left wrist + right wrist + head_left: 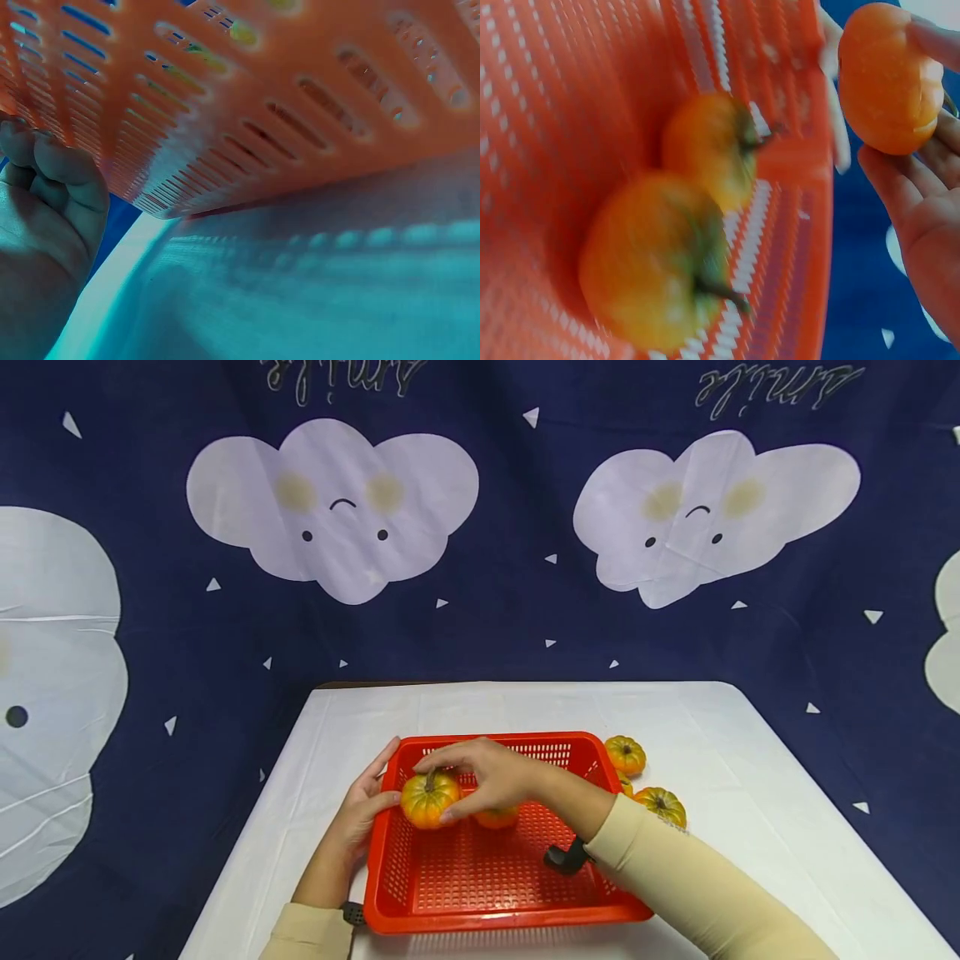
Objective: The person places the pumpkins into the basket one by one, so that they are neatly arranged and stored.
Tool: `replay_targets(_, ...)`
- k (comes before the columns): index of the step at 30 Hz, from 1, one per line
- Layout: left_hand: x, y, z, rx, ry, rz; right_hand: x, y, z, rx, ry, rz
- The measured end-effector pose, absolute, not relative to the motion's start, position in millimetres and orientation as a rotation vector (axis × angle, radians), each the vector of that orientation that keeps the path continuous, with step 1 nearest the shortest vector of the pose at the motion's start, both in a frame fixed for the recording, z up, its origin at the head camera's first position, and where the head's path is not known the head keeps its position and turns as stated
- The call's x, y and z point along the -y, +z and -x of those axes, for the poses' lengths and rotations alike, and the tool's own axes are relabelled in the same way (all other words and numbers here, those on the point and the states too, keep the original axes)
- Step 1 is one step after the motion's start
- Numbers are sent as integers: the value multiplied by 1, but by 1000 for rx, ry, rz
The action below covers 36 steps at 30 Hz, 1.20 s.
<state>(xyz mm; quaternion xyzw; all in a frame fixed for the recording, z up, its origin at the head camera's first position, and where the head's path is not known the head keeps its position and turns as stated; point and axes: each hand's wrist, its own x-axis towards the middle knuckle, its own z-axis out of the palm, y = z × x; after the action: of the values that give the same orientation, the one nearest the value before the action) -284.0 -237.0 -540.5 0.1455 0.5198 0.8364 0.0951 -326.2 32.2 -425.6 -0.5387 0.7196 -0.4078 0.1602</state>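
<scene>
My right hand (487, 781) holds a small orange-and-green pumpkin (430, 799) by its sides, over the left part of a red plastic basket (510, 920). The right wrist view shows this pumpkin (889, 79) between thumb and fingers, raised above the basket wall. Two more pumpkins lie inside: a nearer one (652, 262) and a farther one (709, 146), both with stems. In the head view my right hand partly covers a pumpkin (497, 817) in the basket. My left hand (362, 814) grips the basket's left rim, thumb over the top and fingers along the outside.
Outside the basket's right side, several pumpkins lie on the white table (300, 827), among them one at the back (625, 755) and one nearer (660, 807), close to my right sleeve (675, 868). A dark blue cloud-print curtain (517, 635) hangs behind the table.
</scene>
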Motion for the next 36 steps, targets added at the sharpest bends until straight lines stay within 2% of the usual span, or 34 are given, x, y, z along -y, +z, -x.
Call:
replay_targets(14,236,-537,287,-1584,2465,-414,-11,-446,309,-2001,-910,1587)
replay_targets(36,237,-538,284,-1563,2471,-376,-9,-464,303,-2025,-609,1565)
